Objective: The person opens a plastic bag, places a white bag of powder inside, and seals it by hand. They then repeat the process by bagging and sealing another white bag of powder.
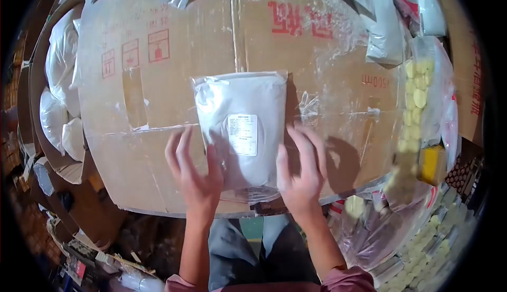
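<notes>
A clear plastic bag of white powder [240, 94] lies on a flattened cardboard sheet, close to its front edge. On the bag's face is a white printed label [243, 135]; its print is too small to read. My left hand [196, 168] is at the bag's left side, fingers apart, with the thumb close to or touching the plastic. On the opposite side my right hand [303, 168] has its fingers spread, its thumb near the bag's lower right edge. Neither hand grips the bag.
The cardboard sheet [174, 91] carries red print and white dust. Several white powder bags [385, 28] lie along its far edge. More bags [63, 59] fill a carton at left. Packs of pale yellow rounds [419, 91] and a yellow box [432, 164] are at right.
</notes>
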Motion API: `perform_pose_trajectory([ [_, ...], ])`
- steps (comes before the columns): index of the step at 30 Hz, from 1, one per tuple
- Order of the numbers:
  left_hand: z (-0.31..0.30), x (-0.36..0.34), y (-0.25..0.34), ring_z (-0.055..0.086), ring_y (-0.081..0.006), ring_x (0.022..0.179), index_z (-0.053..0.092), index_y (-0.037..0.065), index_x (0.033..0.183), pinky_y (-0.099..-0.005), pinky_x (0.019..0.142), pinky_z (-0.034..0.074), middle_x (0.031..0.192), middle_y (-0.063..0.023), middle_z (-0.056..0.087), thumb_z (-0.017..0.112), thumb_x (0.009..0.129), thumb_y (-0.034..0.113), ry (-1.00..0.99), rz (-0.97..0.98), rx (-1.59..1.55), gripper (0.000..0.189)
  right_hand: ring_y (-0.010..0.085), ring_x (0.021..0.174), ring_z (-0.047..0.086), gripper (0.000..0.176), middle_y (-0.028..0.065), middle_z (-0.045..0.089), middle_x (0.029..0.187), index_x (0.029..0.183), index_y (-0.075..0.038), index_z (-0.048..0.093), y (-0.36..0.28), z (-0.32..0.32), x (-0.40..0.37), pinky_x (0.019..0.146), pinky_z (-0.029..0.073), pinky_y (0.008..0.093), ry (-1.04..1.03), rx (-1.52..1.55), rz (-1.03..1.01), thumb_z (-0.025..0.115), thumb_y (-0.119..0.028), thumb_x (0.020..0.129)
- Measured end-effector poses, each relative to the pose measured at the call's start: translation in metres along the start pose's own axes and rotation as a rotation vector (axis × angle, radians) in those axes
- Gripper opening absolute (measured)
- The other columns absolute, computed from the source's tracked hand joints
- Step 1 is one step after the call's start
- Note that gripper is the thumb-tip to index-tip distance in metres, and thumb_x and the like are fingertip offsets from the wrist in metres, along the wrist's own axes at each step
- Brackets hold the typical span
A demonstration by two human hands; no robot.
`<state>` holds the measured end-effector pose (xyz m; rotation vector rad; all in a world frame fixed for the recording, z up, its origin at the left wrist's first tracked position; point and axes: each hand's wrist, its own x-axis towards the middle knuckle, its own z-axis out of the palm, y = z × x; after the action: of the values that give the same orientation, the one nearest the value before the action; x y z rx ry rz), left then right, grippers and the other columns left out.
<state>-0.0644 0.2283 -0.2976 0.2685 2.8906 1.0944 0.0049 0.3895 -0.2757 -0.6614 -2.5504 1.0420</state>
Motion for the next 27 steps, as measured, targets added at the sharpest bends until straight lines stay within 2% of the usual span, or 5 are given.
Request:
perform_pose_trajectory([
  [3, -0.022, -0.055, -0.011, 0.060, -0.0171, 0.084, 0.052, -0.004, 0.114, -0.0284, 0.076, 0.047, 0.099, -0.0123, 0.062, 0.067, 0.083, -0.002, -0.188, -0.478, -0.346, 0.034, 0.0348, 0.102, 0.060, 0.043, 0.0205, 0.060, 0.111, 0.120, 0.003, 0.057, 0.012, -0.012, -0.058, 0.087, 0.050, 0.0391, -0.190, 0.077, 0.368, 0.072, -0.013, 0.083],
  [6, -0.031, -0.088, -0.007, 0.063, -0.0156, 0.084, 0.049, -0.004, 0.123, -0.0277, 0.077, 0.051, 0.103, -0.0114, 0.064, 0.072, 0.080, -0.002, -0.287, -0.620, -0.602, 0.049, 0.0288, 0.104, 0.061, 0.069, 0.0213, 0.058, 0.121, 0.132, 0.006, 0.045, 0.021, -0.013, -0.098, 0.091, 0.048, 0.0370, -0.351, 0.453, 0.679, 0.080, -0.015, 0.076],
  [11, -0.012, -0.119, -0.024, 0.062, -0.0130, 0.080, 0.050, -0.001, 0.122, -0.0255, 0.071, 0.052, 0.100, -0.0109, 0.065, 0.072, 0.077, -0.006, -0.126, -0.447, -0.418, 0.050, 0.0346, 0.095, 0.064, 0.056, 0.0222, 0.062, 0.113, 0.126, 0.007, 0.050, 0.040, 0.000, -0.119, 0.084, 0.052, 0.0374, -0.239, 0.064, 0.216, 0.076, -0.013, 0.081],
  [21, -0.025, -0.094, -0.004, 0.057, -0.0080, 0.053, 0.061, -0.002, 0.081, -0.0220, 0.049, 0.043, 0.062, -0.0087, 0.062, 0.067, 0.078, -0.009, 0.033, -0.155, -0.034, 0.009, 0.0175, 0.074, 0.064, 0.015, 0.0158, 0.069, 0.087, 0.097, 0.006, 0.066, -0.006, -0.015, -0.087, 0.068, 0.052, 0.0298, 0.021, 0.053, 0.382, 0.068, -0.004, 0.086],
  [27, -0.085, -0.063, 0.058, 0.050, -0.0115, 0.041, 0.054, -0.002, 0.076, -0.0252, 0.038, 0.037, 0.054, -0.0111, 0.057, 0.062, 0.081, -0.009, 0.186, -0.083, -0.206, 0.012, 0.0237, 0.059, 0.064, 0.026, 0.0157, 0.066, 0.074, 0.098, 0.001, 0.067, -0.065, -0.075, -0.028, 0.052, 0.051, 0.0280, 0.136, -0.030, 0.067, 0.072, 0.010, 0.074],
])
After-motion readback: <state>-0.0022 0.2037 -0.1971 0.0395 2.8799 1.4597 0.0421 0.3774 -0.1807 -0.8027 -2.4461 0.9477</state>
